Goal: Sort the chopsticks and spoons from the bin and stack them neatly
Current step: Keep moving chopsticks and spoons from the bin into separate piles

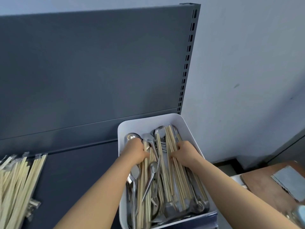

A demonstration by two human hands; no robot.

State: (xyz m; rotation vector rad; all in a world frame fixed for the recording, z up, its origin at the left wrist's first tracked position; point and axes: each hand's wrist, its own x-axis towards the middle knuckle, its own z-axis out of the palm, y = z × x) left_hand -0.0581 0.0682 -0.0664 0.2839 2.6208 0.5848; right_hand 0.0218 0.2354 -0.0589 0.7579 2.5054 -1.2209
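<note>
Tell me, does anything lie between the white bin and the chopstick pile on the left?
Nothing visible does. The left hand and right hand grip chopsticks inside the bin; the shelf toward the pile shows no obstacle.

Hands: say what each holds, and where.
Left hand grips the left chopstick bundle near its far end; right hand, the right chopstick bundle, far half.

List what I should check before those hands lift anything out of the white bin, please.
1. Left hand grips pale wooden chopsticks: ok.
2. Right hand grips another bundle: ok.
3. Bundles free of silver metal spoons: not ok, spoons lie tangled among them.
4. White plastic bin sits steady on the dark grey shelf: cannot tell.
5. Bare shelf beside the sorted chopstick pile at left: ok.
</note>
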